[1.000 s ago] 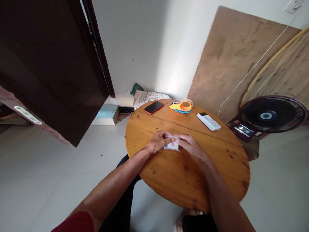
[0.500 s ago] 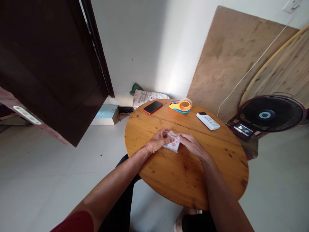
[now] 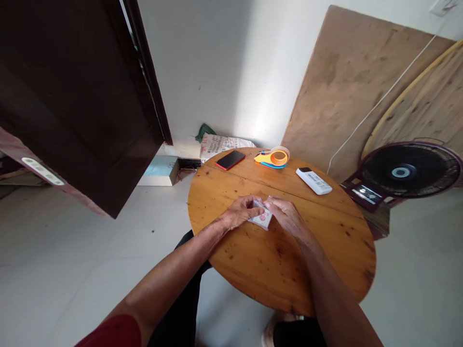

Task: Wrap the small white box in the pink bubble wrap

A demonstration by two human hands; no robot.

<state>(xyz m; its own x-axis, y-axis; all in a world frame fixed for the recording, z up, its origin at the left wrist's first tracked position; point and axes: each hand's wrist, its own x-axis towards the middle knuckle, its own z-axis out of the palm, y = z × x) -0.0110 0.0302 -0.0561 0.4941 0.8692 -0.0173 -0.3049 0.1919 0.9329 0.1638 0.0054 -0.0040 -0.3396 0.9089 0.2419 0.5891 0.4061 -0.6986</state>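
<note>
A small white box with a red print (image 3: 264, 220), seemingly in clear plastic wrap, lies on the round wooden table (image 3: 249, 270) close to its middle. My left hand (image 3: 244, 211) grips it from the left, thumb across its top face and fingers curled behind the far edge. At the box's upper right corner, my right hand (image 3: 285, 213) pinches the wrap between thumb and fingers. The fingertips of both hands nearly meet there, and the far side of the box is hidden behind them.
Toward the table's far edge lie a red-edged phone (image 3: 230, 160), an orange tape dispenser (image 3: 273, 157) and a white remote-like device (image 3: 313, 181). A black fan (image 3: 410, 169) stands right of the table. A dark door (image 3: 72, 96) is at the left, a pale box (image 3: 159, 171) near it.
The fingers of both hands have shifted slightly at the far edge of the box, and less loose wrap shows there. The whole view has moved a little.
</note>
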